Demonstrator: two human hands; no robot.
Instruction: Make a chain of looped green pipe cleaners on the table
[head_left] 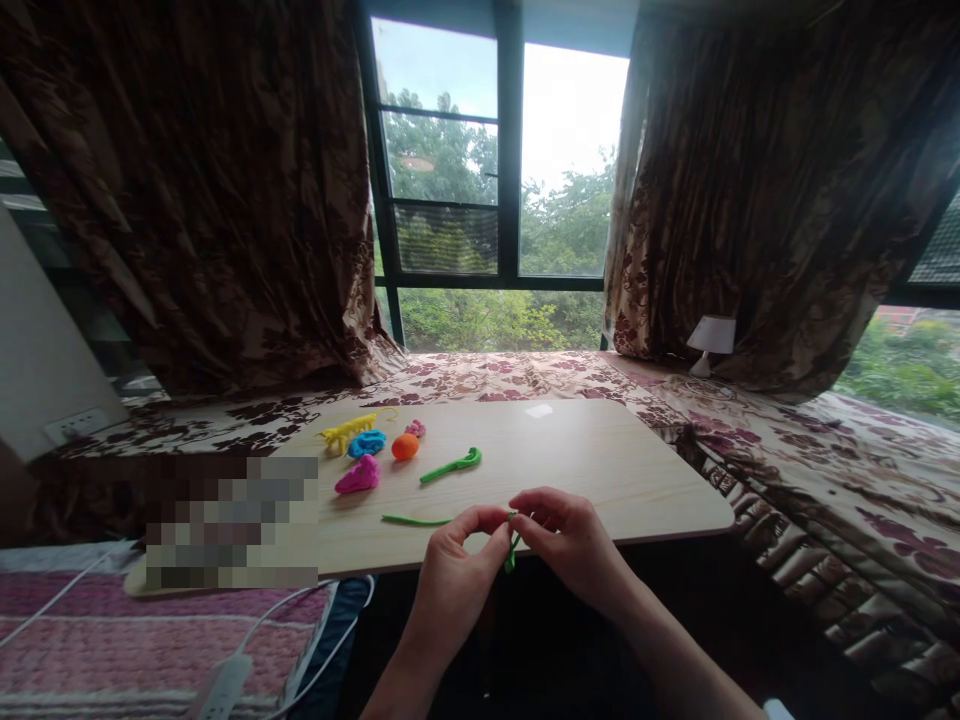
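My left hand (472, 555) and my right hand (566, 535) meet over the front edge of the table, fingertips pinched together. Between them they hold a thin piece of green modelling clay (511, 558), whose end dangles below the fingers. The part inside the pinch is mostly hidden. A thin green clay strip (412, 520) lies on the table and runs behind my left hand; whether it joins the held piece I cannot tell. Just beyond lies a green clay stick with a curled end (451, 465).
On the table (585, 460) sit a yellow animal-shaped figure (349, 434), a blue lump (367, 444), an orange ball (405, 447), a magenta lump (358, 475) and a small pink piece (415, 428). A power strip (225, 685) with white cables lies lower left. A lamp (711, 338) stands right.
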